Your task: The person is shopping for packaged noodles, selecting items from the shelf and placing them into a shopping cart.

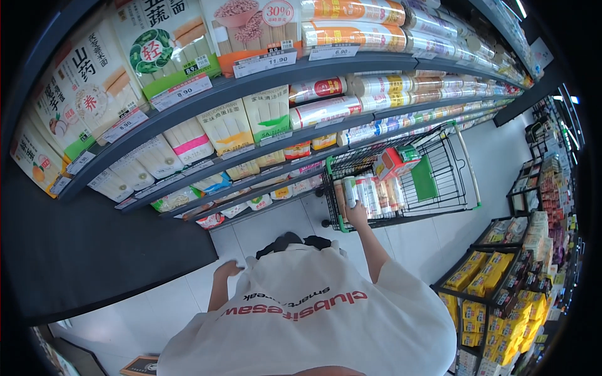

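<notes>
My right hand reaches down into a wire shopping cart with green corner fittings. Its fingers are around the lower end of a pale noodle roll, which stands in a row with several other wrapped noodle rolls. Beyond that row, a red and white box and a green pack lie in the cart. My left hand hangs low beside my white shirt, away from the shelves. Its fingers are partly curled and small in view, and I see no object in it.
Dark grey shelves with price tags run along the front, stacked with flat noodle packs and noodle rolls. On the right, a black rack holds yellow packs. A dark panel stands at left above the tiled floor.
</notes>
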### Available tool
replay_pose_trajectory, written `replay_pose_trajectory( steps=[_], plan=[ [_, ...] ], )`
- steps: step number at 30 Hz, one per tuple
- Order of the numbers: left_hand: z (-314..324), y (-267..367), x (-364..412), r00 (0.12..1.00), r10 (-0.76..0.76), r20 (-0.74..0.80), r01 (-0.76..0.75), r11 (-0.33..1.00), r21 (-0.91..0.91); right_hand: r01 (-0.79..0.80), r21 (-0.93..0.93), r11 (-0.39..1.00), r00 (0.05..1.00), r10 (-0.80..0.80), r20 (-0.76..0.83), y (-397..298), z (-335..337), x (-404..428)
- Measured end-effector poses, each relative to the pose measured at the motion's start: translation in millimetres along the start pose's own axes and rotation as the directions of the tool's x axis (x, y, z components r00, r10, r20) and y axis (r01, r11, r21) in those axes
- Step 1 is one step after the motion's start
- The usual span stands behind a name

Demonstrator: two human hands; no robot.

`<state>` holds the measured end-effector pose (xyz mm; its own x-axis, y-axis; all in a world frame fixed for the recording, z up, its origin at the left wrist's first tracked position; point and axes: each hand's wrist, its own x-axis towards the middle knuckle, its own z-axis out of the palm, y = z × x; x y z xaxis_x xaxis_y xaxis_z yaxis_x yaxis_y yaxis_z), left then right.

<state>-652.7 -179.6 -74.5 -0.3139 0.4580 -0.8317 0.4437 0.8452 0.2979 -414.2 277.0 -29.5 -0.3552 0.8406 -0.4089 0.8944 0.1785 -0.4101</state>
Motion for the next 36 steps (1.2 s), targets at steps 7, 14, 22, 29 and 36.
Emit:
replay_pose_trajectory(
  steps=[7, 14, 22, 29, 36],
  plan=[
    [34.0, -74.1, 38.7, 0.986, 0.045, -0.160, -0.128, 0.822, -0.555, 0.126, -0.406, 0.905, 0.939, 0.024, 0.344, 41.2, 50.2, -37.1],
    [-31.8, 14.2, 61.9, 0.968, 0.200, -0.154, -0.253, 0.755, -0.605, 0.034, -0.442, 0.896, 0.937, 0.125, 0.327, 25.1, 43.6, -44.1],
    [-28.3, 58.3, 90.5, 0.938, 0.333, -0.092, -0.305, 0.676, -0.671, -0.058, -0.349, 0.935, 0.953, 0.156, 0.260, 15.4, 47.0, -70.1],
    [-5.0, 14.7, 98.3, 0.965, 0.254, 0.070, -0.142, 0.725, -0.674, 0.005, -0.345, 0.939, 0.955, 0.098, 0.279, 5.6, 58.3, -86.6],
    [17.6, -25.2, 65.3, 0.965, -0.141, 0.221, 0.259, 0.645, -0.719, -0.008, -0.240, 0.971, 0.991, 0.040, 0.126, 2.3, 79.0, -105.1]
  ],
)
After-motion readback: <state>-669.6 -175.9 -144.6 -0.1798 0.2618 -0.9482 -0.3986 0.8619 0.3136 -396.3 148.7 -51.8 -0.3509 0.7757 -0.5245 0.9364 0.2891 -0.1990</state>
